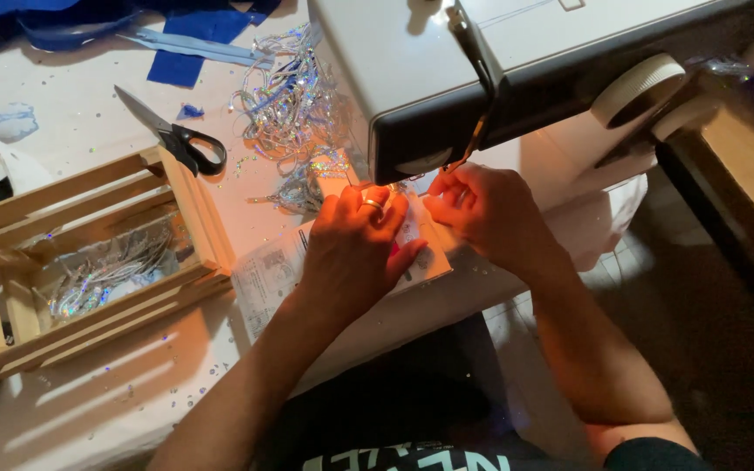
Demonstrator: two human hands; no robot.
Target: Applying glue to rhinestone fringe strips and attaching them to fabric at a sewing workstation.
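Left hand (355,249) is lying palm-down at centre frame, fingers together and nearly flat, pressing on a small pale piece of material (412,240) under the sewing machine (447,78). A ring (372,206) is showing on one finger. Whether the fingers are pinching anything, cannot tell; they are just pressing.

Right hand (482,214) is sitting just at 3 o'clock of the left hand, fingers curled in, tips meeting at the needle area right below the machine head. Fingertips are touching the material edge; whether they are actually gripping it is hidden.

The material is lying on the machine bed between both hands, at 6 o'clock of the machine head, partly covered by the left hand. A printed paper sheet (268,279) is sticking out at 9 o'clock of the left hand.

A heap of holographic silver sequin trim (294,113) is lying at 11 o'clock of the hands, touching the machine's side. Black-handled scissors (176,135) are lying at 10 o'clock, shut, near a wooden crate (89,262) at 9 o'clock holding more shiny trim. Blue fabric (194,44) is sitting at the top edge, 11 o'clock. Loose sequins are scattered over the white table (89,392).
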